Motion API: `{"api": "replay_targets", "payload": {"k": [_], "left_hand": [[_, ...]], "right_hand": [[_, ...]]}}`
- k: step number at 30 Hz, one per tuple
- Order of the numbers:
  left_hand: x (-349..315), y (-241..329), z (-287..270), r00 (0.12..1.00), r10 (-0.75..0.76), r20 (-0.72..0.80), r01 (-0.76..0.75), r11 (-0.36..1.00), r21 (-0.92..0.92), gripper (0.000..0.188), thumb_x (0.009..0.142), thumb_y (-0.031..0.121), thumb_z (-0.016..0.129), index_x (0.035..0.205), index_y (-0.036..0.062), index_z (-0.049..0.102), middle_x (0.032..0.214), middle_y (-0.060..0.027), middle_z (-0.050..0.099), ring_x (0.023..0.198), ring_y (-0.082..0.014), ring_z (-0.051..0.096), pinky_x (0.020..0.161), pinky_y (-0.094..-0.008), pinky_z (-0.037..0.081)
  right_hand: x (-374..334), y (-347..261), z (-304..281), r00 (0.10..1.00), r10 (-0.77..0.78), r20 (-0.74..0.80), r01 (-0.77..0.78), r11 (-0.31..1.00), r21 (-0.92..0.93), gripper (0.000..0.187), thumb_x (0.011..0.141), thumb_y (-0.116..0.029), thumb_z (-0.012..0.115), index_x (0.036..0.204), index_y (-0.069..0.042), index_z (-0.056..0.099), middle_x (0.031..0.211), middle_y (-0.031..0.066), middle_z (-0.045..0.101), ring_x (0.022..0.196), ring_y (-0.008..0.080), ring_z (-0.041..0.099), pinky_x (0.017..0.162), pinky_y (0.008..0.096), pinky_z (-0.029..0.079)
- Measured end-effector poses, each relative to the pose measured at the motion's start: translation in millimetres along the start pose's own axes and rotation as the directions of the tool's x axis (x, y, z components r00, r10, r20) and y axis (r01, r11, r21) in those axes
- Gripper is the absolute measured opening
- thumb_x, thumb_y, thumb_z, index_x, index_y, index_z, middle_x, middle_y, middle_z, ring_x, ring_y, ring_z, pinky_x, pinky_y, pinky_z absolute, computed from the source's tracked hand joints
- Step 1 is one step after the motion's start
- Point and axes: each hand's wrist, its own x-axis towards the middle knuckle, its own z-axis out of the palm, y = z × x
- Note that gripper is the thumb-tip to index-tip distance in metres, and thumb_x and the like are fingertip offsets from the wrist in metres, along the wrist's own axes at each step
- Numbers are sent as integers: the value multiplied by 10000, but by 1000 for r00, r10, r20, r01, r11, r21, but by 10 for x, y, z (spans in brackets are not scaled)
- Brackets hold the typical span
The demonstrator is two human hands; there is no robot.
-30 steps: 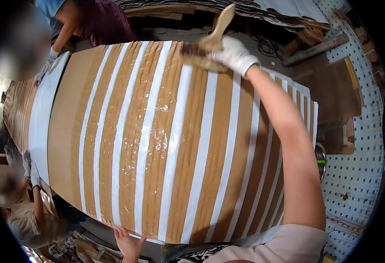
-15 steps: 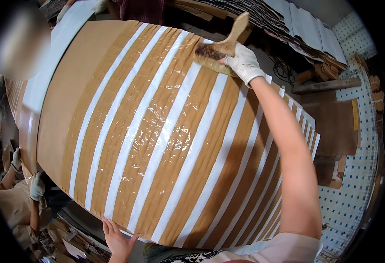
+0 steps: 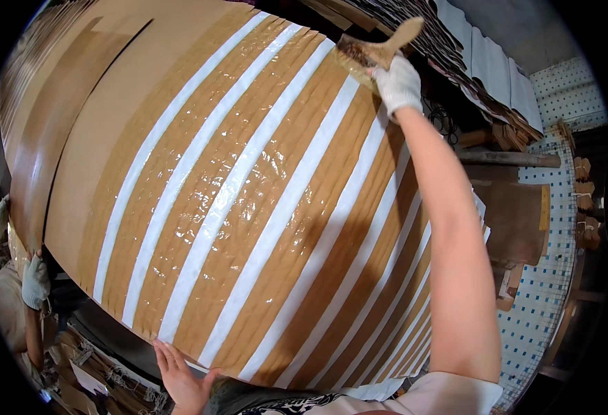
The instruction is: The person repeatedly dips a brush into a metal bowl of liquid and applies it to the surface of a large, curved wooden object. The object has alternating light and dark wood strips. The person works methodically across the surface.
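A wide spread of overlapping brown sheets [image 3: 297, 200], striped with white bands and glossy with wet patches, fills the middle. At its far right edge my right hand [image 3: 398, 84], in a white knit glove, is closed around a broad wooden-handled brush [image 3: 406, 32]. The brush's bristles touch or hang just over the sheets' far edge; which, I cannot tell. My bare left hand [image 3: 183, 379] lies at the near edge, fingers stretched out and resting on the sheets, thumb apart.
At the left, another person's gloved hands [image 3: 35, 280] are by the edge of a glossy brown sheet [image 3: 37, 166]. Stacked sheets [image 3: 484, 55] stand at the back right. A wooden pole [image 3: 508, 159] and a brown board [image 3: 518, 221] lie over the blue-dotted floor covering [image 3: 539, 304].
The brush in my right hand has moved out to the sheets' far edge. A pale strip at the left is gone from view, and a brown sheet shows there. My left hand stays at the near edge.
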Motion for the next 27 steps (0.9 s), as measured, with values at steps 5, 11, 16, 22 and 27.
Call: {"api": "replay_targets", "payload": {"k": [5,11,16,22,27], "left_hand": [[43,-71,67,999,-16,48,19,998,-55,1069,769,570,706,1330,-260,337,1417,-462,296,1411,-511,237,1194,-484,201],[-8,-64,86,999,-26,35,27,999,-47,1085,789,640,643,1339,-247,345,1440,-459,264,1406,-516,249,1186,-482,218],[-54,-3,146,1000,-12,3,12,999,-32,1060,778,575,709,1361,-228,334,1438,-456,271,1398,-525,252,1179,-489,224],[-105,-118,330,1000,20,1,-20,992,126,1242,664,615,788,1390,-233,243,1436,-440,292,1389,-525,277,1145,-476,291],[-117,-242,419,992,76,-104,-62,989,132,1240,633,621,807,1361,-239,290,1392,-453,346,1355,-532,328,1129,-475,315]], "right_hand": [[507,-70,-23,963,200,-180,-136,938,318,481,791,-411,757,1035,-6,668,987,160,706,942,300,675,833,379,516],[252,-1405,5,940,287,183,-326,606,726,453,895,-408,558,1071,1,648,998,223,690,933,332,680,842,413,527],[-86,-1595,277,898,366,244,-440,755,487,396,812,-334,649,1084,-47,684,1026,236,693,989,373,672,890,406,528],[-666,-266,-339,783,519,344,-612,544,574,396,891,-344,624,1172,-65,639,1045,162,701,975,272,687,904,393,516],[-1372,1181,-377,658,737,154,-633,432,642,402,826,-298,662,1136,-43,678,1025,141,715,936,242,684,839,354,511]]}}
